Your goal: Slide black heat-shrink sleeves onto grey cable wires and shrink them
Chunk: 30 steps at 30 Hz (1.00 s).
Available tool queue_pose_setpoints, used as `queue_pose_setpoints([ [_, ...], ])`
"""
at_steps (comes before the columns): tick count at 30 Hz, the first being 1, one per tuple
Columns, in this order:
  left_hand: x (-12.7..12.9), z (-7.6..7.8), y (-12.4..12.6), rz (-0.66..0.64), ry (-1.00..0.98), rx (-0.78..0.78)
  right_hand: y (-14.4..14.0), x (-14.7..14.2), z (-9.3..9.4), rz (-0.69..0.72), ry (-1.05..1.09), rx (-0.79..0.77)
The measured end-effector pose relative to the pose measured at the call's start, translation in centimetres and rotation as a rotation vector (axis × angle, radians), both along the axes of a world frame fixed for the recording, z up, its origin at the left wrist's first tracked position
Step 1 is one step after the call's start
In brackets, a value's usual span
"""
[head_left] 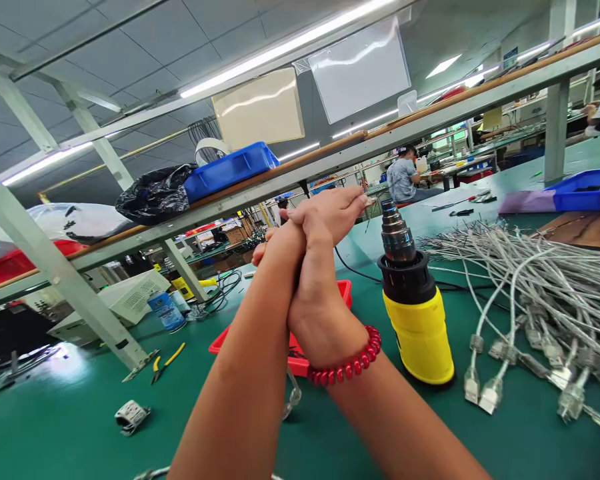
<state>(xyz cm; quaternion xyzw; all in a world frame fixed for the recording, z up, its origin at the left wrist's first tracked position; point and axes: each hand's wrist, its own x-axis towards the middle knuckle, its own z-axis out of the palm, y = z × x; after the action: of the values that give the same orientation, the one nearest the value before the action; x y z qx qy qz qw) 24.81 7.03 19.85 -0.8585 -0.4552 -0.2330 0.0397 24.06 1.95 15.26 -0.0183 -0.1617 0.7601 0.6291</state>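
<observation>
I have both hands raised above the green tabletop (70, 427), pressed together. My right hand (325, 267), with a red bead bracelet (350, 367) on its wrist, closes its grip around my left wrist; my left hand (275, 243) sits behind it, so I cannot tell its grip. Just right of the grip stands a yellow heat gun (415, 313), nozzle up. Beneath the grip lies a red tray (347, 290). Farther right spreads a pile of grey cables (530, 280).

Yellow heat gun (416, 313) with black collar and metal nozzle stands upright on green bench, just right of red tray (347, 293)
</observation>
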Motion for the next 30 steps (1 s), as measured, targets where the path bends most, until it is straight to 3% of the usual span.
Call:
queue_pose_setpoints([
  [6,-0.6,-0.1,0.5,-0.146,-0.002,0.024,0.3,0.1,-0.3,0.023,-0.049,0.016],
  [12,-0.2,-0.2,0.5,-0.08,0.052,-0.061,0.8,-0.1,-0.3,-0.008,-0.014,-0.035],
  [30,-0.1,-0.2,0.6,-0.078,0.091,-0.011,1.1,-0.3,-0.4,-0.059,-0.015,-0.031],
])
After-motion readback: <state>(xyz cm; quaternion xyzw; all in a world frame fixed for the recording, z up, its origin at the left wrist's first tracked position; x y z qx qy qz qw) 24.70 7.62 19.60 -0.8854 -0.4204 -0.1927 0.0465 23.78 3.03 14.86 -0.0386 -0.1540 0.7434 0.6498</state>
